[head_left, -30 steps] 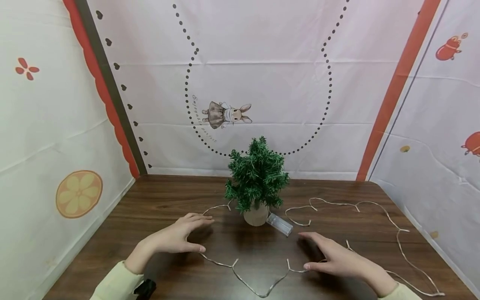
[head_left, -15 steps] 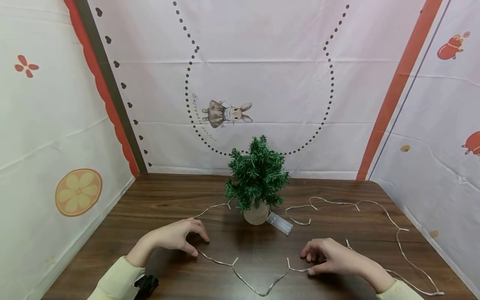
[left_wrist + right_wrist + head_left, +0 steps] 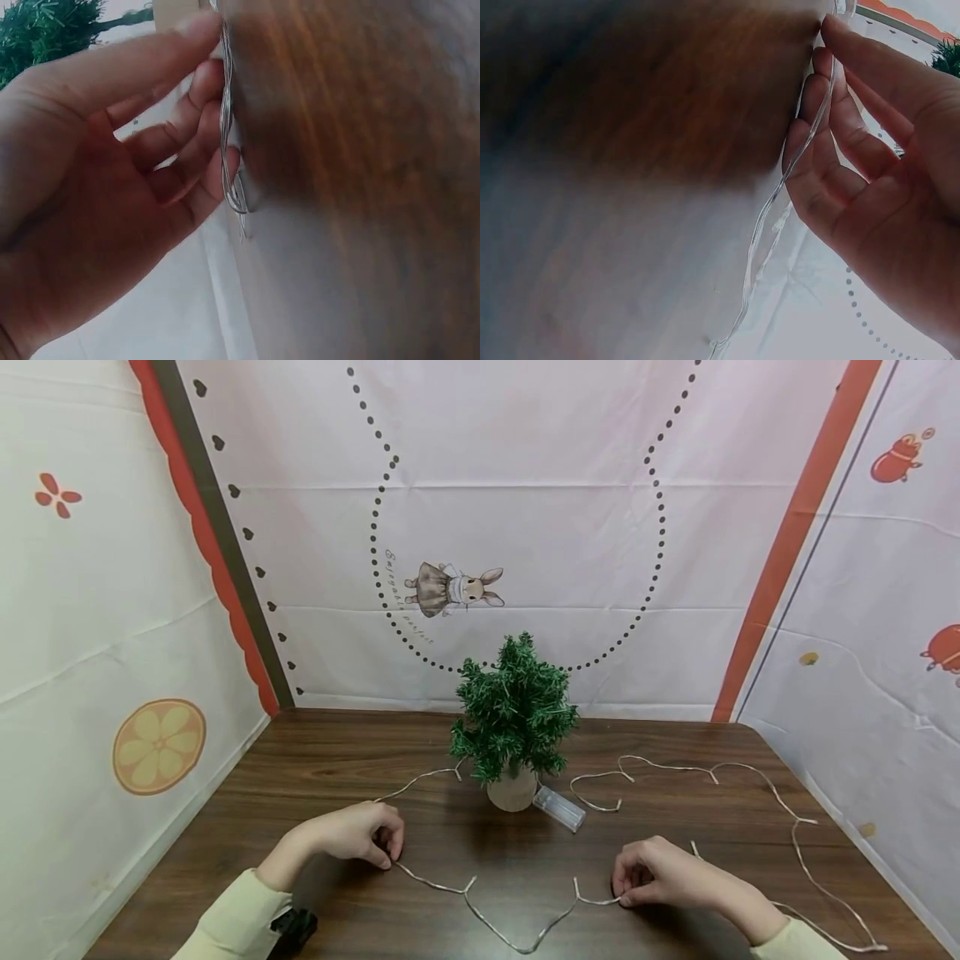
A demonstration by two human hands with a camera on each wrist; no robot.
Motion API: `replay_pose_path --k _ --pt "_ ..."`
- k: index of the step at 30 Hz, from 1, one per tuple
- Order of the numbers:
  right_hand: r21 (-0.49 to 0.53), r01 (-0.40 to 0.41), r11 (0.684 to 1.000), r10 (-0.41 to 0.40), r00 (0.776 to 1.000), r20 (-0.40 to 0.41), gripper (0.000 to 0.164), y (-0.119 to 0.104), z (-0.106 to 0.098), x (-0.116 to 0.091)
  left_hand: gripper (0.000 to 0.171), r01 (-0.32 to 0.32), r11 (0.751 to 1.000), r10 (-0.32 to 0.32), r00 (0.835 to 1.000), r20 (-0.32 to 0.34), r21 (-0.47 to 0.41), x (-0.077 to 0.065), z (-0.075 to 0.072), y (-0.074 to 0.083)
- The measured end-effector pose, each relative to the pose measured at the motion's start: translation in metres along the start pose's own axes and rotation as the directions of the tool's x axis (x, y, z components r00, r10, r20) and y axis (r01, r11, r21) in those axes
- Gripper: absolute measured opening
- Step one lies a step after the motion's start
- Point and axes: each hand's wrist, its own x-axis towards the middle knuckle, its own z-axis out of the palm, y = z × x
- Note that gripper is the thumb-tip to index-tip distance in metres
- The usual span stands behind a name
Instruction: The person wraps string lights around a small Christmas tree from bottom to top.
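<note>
A thin silvery wire of string lights (image 3: 527,950), with short stubs along it, curves across the table around a small artificial Christmas tree (image 3: 513,710). My left hand (image 3: 348,835) pinches the wire between thumb and fingertips, front left of the tree. In the left wrist view the twisted wire (image 3: 226,112) runs past the curled fingers (image 3: 180,127). Front right of the tree, my right hand (image 3: 667,877) pinches another stretch. The right wrist view shows this wire (image 3: 759,225) crossing the fingertips low at the tabletop. Between both hands the wire sags toward me in a V.
A clear plastic battery box (image 3: 559,808) lies against the tree's pale round base (image 3: 513,792). More wire loops over the right side of the brown wooden table (image 3: 337,747). Printed white cloth (image 3: 525,543) hangs behind and on both sides.
Both hands were spread with fingers extended above the wire; their fingers have curled in and closed on it. The left hand drew slightly left. Tree and battery box have stayed put.
</note>
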Motion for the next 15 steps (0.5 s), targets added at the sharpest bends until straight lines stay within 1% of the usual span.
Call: replay_pose_path --k 5,9,12,15 --pt "0.013 -0.013 1.0 0.013 1.0 0.005 0.01 -0.002 -0.002 -0.001 0.018 0.012 0.998 -0.012 1.0 -0.007 0.054 0.001 0.0 0.004" --pt "0.046 -0.035 0.998 0.034 0.999 0.015 0.008 -0.002 -0.006 -0.003 0.017 0.009 0.998 -0.009 1.0 0.003 0.069 0.001 0.0 0.006" --pt "0.072 -0.046 0.996 0.045 0.999 0.021 0.005 -0.001 -0.011 -0.006 0.016 -0.008 0.998 0.007 1.0 0.009 0.061 0.0 -0.001 0.006" --pt "0.088 -0.045 0.995 0.043 0.999 0.022 0.004 0.0 -0.017 -0.01 0.015 -0.021 1.0 0.021 1.0 0.008 0.019 -0.001 -0.002 0.003"
